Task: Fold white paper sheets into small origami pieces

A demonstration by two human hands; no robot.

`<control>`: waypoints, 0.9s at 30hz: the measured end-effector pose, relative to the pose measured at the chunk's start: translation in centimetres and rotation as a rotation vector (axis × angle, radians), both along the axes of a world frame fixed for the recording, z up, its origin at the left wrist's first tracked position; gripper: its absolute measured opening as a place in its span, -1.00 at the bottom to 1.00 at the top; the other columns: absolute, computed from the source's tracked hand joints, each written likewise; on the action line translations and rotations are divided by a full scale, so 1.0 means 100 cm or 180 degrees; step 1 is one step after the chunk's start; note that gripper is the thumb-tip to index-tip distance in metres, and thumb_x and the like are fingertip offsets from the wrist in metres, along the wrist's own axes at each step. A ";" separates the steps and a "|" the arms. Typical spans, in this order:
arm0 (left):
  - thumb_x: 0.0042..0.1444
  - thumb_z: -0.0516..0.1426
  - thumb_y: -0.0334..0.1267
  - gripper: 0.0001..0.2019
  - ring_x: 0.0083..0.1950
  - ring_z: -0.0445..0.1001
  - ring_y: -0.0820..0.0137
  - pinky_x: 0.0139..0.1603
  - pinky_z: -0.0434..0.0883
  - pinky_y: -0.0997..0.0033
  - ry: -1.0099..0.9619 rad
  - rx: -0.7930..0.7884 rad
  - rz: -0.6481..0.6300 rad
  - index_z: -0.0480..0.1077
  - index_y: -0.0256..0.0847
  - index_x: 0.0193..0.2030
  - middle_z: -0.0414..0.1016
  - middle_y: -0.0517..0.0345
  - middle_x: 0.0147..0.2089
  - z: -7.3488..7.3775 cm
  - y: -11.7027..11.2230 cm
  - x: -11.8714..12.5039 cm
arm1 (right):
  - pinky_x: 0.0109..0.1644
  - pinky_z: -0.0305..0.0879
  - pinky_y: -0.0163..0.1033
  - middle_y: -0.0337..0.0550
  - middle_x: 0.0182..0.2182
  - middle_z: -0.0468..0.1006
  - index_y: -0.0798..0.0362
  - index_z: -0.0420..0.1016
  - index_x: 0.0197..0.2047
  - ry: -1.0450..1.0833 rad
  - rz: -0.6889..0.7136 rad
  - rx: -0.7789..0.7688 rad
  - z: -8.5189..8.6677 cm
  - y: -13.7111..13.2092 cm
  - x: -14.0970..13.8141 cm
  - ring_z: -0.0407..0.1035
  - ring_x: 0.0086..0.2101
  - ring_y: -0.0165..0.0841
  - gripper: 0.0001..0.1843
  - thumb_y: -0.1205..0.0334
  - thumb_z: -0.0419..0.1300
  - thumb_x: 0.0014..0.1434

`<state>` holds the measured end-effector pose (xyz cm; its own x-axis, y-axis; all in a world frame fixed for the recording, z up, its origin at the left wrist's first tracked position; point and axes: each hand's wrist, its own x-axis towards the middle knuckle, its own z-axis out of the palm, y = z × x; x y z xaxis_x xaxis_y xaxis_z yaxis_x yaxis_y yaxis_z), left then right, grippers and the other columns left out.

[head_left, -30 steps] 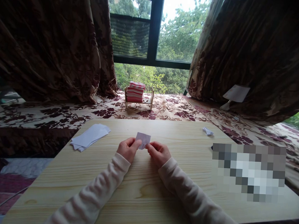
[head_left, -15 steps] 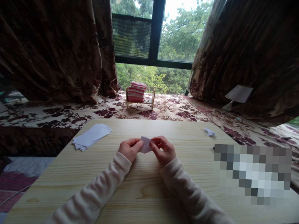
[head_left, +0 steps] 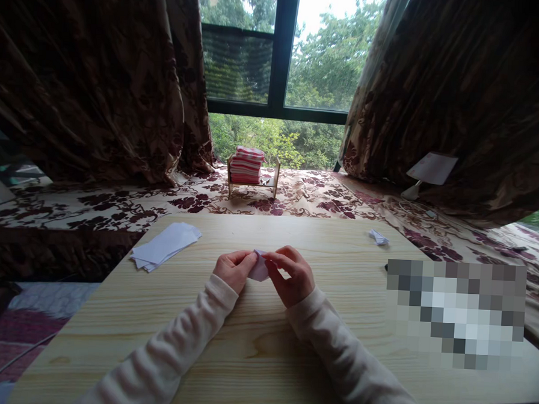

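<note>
A small folded piece of white paper (head_left: 259,270) is pinched between both my hands just above the wooden table (head_left: 225,350). My left hand (head_left: 233,270) grips its left side with curled fingers. My right hand (head_left: 291,273) is closed over its right and top edge, hiding much of the paper. Both arms wear cream sleeves.
A stack of white paper sheets (head_left: 165,246) lies at the table's left back. A small folded white paper piece (head_left: 378,236) lies at the right back. A blurred patch covers the table's right side. Beyond stand a small wooden rack with striped cloth (head_left: 249,168), curtains and a window.
The paper stood up higher between my fingers a second ago. It is lower and more folded now, and my right hand has moved over its top.
</note>
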<state>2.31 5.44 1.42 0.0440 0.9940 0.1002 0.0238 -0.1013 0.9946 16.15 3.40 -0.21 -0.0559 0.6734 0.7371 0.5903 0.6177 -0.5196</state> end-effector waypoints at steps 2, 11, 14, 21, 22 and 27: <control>-0.17 0.15 -0.18 -0.77 -0.47 0.38 0.44 -0.46 0.32 0.54 0.0023 -0.0012 0.0027 0.52 -0.32 -0.47 0.49 0.17 -0.55 0.000 0.000 0.000 | -0.37 0.25 -0.31 -0.18 -0.46 0.37 -0.05 0.50 -0.24 -0.0148 -0.0055 0.0108 0.000 0.000 0.000 0.26 -0.41 -0.41 -0.77 0.35 0.07 0.07; -0.16 0.16 -0.18 -0.77 -0.42 0.41 0.42 -0.41 0.33 0.53 -0.0020 -0.0030 -0.0079 0.52 -0.31 -0.44 0.52 0.15 -0.50 -0.004 0.002 -0.001 | -0.38 0.22 -0.31 -0.16 -0.47 0.37 -0.05 0.51 -0.25 -0.0767 -0.0151 0.0415 0.004 -0.003 0.000 0.22 -0.41 -0.39 -0.76 0.36 0.06 0.08; -0.16 0.16 -0.17 -0.76 -0.45 0.41 0.43 -0.43 0.33 0.54 0.0009 -0.0041 -0.0059 0.53 -0.32 -0.44 0.52 0.15 -0.51 -0.003 0.001 -0.001 | -0.35 0.24 -0.29 -0.15 -0.44 0.39 -0.02 0.49 -0.22 -0.0586 -0.0207 0.0340 0.003 -0.002 -0.001 0.25 -0.39 -0.38 -0.76 0.35 0.06 0.07; -0.23 0.19 -0.21 -0.78 -0.50 0.39 0.45 -0.43 0.33 0.51 -0.0235 -0.0093 0.0038 0.52 -0.33 -0.46 0.50 0.15 -0.54 -0.005 -0.001 0.004 | -0.35 0.26 -0.29 -0.16 -0.46 0.40 0.03 0.48 -0.34 -0.0112 -0.0199 0.0084 -0.002 0.002 -0.001 0.28 -0.41 -0.39 -0.85 0.29 0.08 0.07; -0.26 0.20 -0.22 -0.79 -0.51 0.38 0.46 -0.43 0.33 0.51 -0.0324 -0.0134 0.0052 0.52 -0.32 -0.47 0.50 0.16 -0.55 -0.005 -0.001 0.005 | -0.35 0.26 -0.29 -0.16 -0.46 0.40 0.03 0.48 -0.34 -0.0109 -0.0210 0.0066 -0.002 0.002 -0.001 0.28 -0.40 -0.39 -0.85 0.28 0.08 0.08; -0.33 0.22 -0.25 -0.84 -0.62 0.26 0.56 -0.54 0.25 0.56 -0.0378 -0.0189 0.0073 0.48 -0.31 -0.57 0.40 0.25 -0.68 -0.003 -0.002 0.006 | -0.35 0.26 -0.30 -0.15 -0.42 0.43 0.04 0.46 -0.32 -0.0156 -0.0162 -0.0045 -0.002 0.002 0.000 0.30 -0.39 -0.39 -0.85 0.28 0.06 0.09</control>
<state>2.94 5.27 1.09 0.0123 0.9989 0.0443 -0.0929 -0.0429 0.9947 16.11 3.60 -0.40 -0.0572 0.6867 0.7247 0.6457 0.5791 -0.4977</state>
